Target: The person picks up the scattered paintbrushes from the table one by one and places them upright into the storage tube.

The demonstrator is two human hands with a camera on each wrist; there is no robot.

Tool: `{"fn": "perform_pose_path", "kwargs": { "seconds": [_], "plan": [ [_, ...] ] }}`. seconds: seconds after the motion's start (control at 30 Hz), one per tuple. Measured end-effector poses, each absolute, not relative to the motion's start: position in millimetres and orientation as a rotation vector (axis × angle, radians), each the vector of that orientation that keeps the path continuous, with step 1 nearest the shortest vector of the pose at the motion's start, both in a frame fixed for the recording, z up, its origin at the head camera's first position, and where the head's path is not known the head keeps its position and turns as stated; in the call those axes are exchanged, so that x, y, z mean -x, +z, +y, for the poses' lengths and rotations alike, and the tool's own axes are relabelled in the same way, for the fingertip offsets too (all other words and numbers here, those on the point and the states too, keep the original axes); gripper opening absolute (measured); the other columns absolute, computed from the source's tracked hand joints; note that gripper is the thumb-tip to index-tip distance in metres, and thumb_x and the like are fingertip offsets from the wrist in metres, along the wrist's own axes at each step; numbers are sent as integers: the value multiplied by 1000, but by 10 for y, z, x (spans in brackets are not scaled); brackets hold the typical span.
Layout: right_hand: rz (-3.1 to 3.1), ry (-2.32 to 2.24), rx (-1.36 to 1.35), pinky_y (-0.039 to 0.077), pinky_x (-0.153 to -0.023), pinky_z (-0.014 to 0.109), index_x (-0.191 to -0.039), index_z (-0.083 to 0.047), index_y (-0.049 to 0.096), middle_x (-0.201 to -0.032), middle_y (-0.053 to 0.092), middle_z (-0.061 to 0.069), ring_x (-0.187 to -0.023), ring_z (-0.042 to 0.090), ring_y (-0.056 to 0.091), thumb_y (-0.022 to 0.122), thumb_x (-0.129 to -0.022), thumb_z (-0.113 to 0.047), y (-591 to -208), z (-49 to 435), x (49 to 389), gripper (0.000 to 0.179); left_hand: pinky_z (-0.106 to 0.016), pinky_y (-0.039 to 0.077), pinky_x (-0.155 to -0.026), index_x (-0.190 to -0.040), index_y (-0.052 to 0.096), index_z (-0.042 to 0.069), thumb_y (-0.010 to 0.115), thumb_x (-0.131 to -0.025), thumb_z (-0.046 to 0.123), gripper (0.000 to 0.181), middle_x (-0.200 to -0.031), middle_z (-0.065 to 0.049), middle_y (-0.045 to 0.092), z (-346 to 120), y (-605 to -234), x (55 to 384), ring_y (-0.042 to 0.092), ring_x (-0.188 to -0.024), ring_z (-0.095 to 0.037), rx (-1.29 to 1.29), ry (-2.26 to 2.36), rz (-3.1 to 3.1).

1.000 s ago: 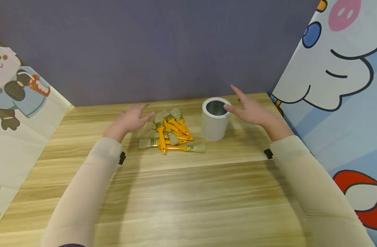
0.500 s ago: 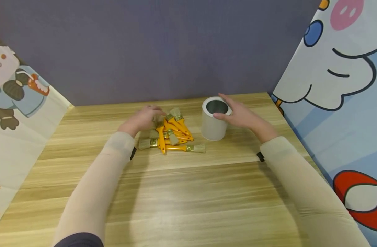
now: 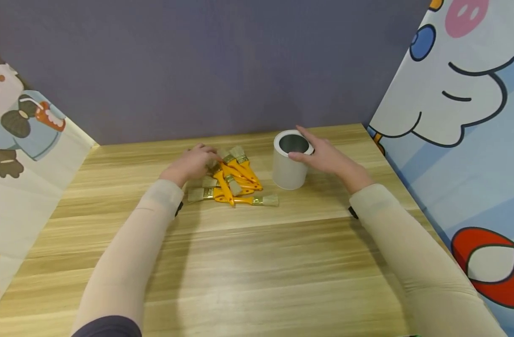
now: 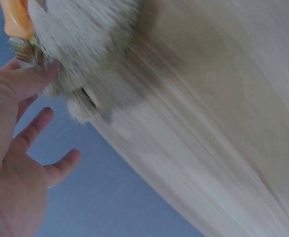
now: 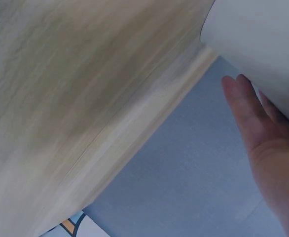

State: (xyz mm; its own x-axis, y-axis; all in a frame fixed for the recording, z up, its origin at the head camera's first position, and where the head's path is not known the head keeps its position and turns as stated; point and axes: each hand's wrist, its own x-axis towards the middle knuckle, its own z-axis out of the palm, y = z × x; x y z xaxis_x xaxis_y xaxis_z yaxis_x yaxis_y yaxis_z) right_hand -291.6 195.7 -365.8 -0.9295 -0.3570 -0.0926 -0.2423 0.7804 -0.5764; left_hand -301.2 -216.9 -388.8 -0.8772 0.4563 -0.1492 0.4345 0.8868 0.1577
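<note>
Several paintbrushes with orange handles and pale bristles lie in a loose pile (image 3: pixel 242 171) left of a white cylindrical can (image 3: pixel 289 172). My left hand (image 3: pixel 191 163) pinches a paintbrush (image 3: pixel 226 191) by its bristle end, the handle slanting toward me over the others. In the left wrist view, the thumb presses near pale bristles (image 4: pixel 85 34), while two other fingers are spread apart. My right hand (image 3: pixel 329 158) holds the upright can by its right side, thumb across the front and forefinger behind the rim. The right wrist view has fingers (image 5: pixel 248 108) along the can's wall (image 5: pixel 263 39).
The wooden table (image 3: pixel 248 271) runs back to a grey-blue partition (image 3: pixel 223 70). Cartoon-printed panels stand at the left (image 3: pixel 29 178) and right (image 3: pixel 484 187). One brush (image 3: pixel 265 200) lies lowest, its bristles pointing right toward the can.
My left hand has reached right into the pile and taken hold of a brush, whose handle end has swung right. My right hand has moved left onto the can.
</note>
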Motion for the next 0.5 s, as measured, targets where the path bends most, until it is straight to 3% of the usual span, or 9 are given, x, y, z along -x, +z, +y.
{"fn": "perform_pose_path", "kwargs": {
  "seconds": [0.2, 0.4, 0.5],
  "plan": [
    [2771, -876, 459, 25, -124, 74, -170, -44, 3, -175, 28, 21, -159, 55, 24, 59, -92, -80, -3665, 1959, 2897, 103, -71, 29, -124, -144, 67, 19, 79, -97, 16, 49, -168, -13, 42, -2250, -3865, 3007, 31, -157, -43, -755, 162, 2858],
    [2771, -905, 476, 36, -121, 68, -170, -44, 3, -172, 33, 24, -146, 48, 50, 59, -93, -80, -3673, 1958, 2895, 102, -67, 33, -124, -144, 67, 15, 77, -100, 25, 47, -162, -15, 48, -2344, -3815, 2951, 34, -154, -43, -799, 169, 2837],
    [2766, -915, 480, 37, -120, 67, -170, -43, 3, -172, 32, 23, -144, 46, 53, 59, -93, -80, -3679, 1967, 2892, 102, -66, 35, -124, -146, 65, 17, 76, -100, 25, 48, -157, -13, 54, -2370, -3799, 2907, 37, -152, -43, -798, 172, 2818]
  ]
}}
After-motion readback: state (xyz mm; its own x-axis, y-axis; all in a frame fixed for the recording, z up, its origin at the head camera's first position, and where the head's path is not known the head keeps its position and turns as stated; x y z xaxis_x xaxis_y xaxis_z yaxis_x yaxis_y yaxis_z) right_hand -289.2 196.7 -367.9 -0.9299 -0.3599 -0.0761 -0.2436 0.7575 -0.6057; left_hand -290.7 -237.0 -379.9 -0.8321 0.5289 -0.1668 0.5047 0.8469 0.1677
